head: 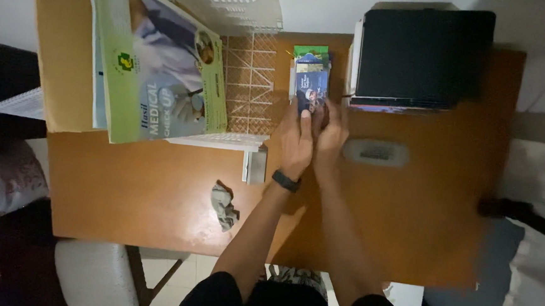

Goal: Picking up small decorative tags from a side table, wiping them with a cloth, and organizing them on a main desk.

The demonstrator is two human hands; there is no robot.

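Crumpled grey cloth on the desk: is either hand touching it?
No: the crumpled grey cloth lies apart, while both hands meet at the blue packet.

One head-worn camera is looking steeply down over the desk (406, 230), taking in its near edge closely.

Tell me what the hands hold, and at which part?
Both hands, left hand and right hand, grip the blue packet by its near end.
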